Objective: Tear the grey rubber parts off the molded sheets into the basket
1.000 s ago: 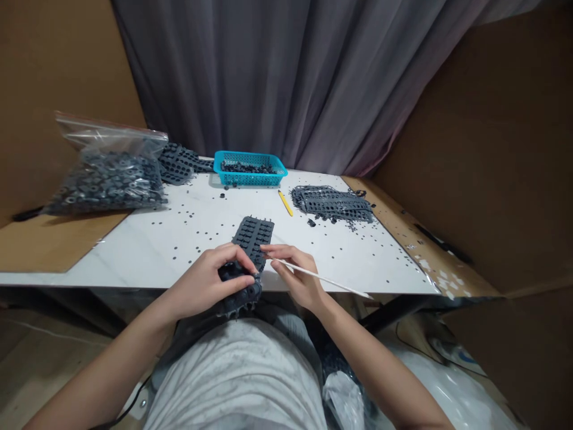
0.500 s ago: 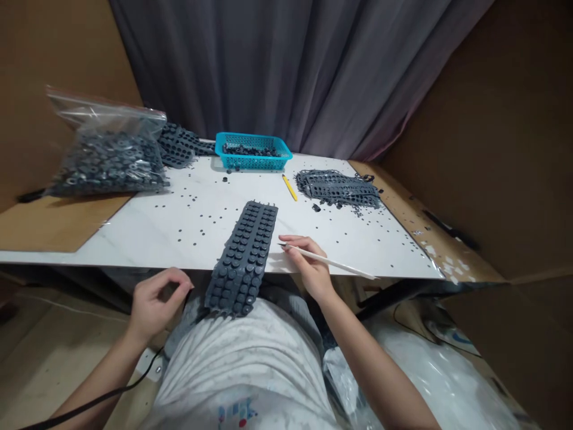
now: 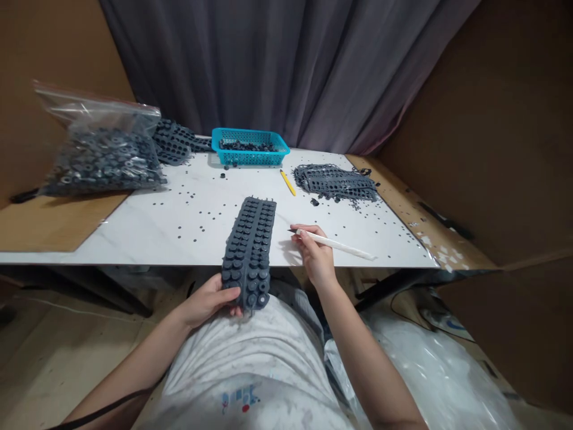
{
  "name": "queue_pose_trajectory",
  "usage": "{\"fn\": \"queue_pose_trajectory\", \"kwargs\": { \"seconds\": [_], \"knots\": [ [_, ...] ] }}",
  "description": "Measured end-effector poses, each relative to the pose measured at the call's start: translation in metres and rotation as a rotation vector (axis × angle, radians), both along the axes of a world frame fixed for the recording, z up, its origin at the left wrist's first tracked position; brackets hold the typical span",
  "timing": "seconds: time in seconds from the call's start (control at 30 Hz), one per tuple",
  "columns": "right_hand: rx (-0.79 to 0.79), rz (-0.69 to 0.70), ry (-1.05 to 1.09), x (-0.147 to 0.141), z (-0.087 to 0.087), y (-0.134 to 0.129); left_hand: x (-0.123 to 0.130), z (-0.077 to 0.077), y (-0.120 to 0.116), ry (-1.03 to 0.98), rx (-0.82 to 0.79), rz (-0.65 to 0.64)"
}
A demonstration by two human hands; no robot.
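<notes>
A dark grey molded rubber sheet [image 3: 248,242], covered with rows of round studs, lies partly on the white table and hangs over its front edge toward my lap. My left hand [image 3: 213,300] grips its near left corner, thumb on top and fingers underneath. To the right of the sheet, my right hand [image 3: 317,254] is closed around a white pen-like tool [image 3: 342,244] with a dark pointed tip. That tip points left toward the sheet, apart from it.
A clear zip bag [image 3: 105,152] of small grey rings stands at the left. Behind are more studded sheets [image 3: 172,140] and a blue basket [image 3: 250,156] of small dark parts. A yellow cutter [image 3: 287,182] lies near stacked perforated sheets [image 3: 335,182]. Small dark discs dot the white table [image 3: 134,239].
My left hand has moved right and taken hold of the sheet's near end. My right hand has shifted slightly right with the pen-like tool. The view has shifted a little.
</notes>
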State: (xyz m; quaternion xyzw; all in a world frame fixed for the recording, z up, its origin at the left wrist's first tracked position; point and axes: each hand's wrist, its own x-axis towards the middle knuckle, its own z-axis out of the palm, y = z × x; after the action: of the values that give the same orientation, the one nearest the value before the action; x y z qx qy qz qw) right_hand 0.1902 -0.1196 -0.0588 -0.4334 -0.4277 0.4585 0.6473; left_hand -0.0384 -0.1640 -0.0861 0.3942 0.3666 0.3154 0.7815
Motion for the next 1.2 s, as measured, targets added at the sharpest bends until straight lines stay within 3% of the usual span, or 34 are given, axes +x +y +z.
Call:
{"fn": "queue_pose_trajectory", "kwargs": {
  "seconds": [0.13,0.23,0.33,0.43,0.67,0.8,0.97,1.07,1.13,1.2],
  "knots": [
    [-0.003,0.099,-0.171,0.004,0.002,0.012,0.001,0.007,-0.007,0.061,0.017,0.005],
    [0.053,0.197,-0.451,0.008,0.014,0.041,-0.002,0.006,-0.007,0.116,0.073,0.015],
    [0.119,0.120,-0.933,0.007,0.026,0.079,-0.005,0.003,-0.006,0.159,0.118,0.006],
    [0.107,0.076,-1.128,0.001,0.028,0.110,-0.005,0.001,-0.005,0.198,0.140,-0.002],
    [0.112,0.154,-1.246,-0.014,0.014,0.128,-0.008,0.003,-0.006,0.252,0.149,-0.015],
    [0.153,0.123,-1.237,-0.017,0.023,0.139,-0.004,0.007,-0.004,0.228,0.130,0.013],
    [0.194,0.003,-1.195,-0.019,0.035,0.168,0.007,0.020,0.003,0.222,0.029,0.200],
    [0.189,-0.025,-1.135,-0.021,0.034,0.184,0.012,0.027,0.003,0.286,0.011,0.206],
    [0.184,-0.010,-1.095,-0.021,0.031,0.186,0.011,0.028,-0.001,0.353,0.104,0.162],
    [0.190,0.012,-1.067,-0.021,0.030,0.179,0.009,0.028,-0.007,0.489,0.359,0.139]
  ]
}}
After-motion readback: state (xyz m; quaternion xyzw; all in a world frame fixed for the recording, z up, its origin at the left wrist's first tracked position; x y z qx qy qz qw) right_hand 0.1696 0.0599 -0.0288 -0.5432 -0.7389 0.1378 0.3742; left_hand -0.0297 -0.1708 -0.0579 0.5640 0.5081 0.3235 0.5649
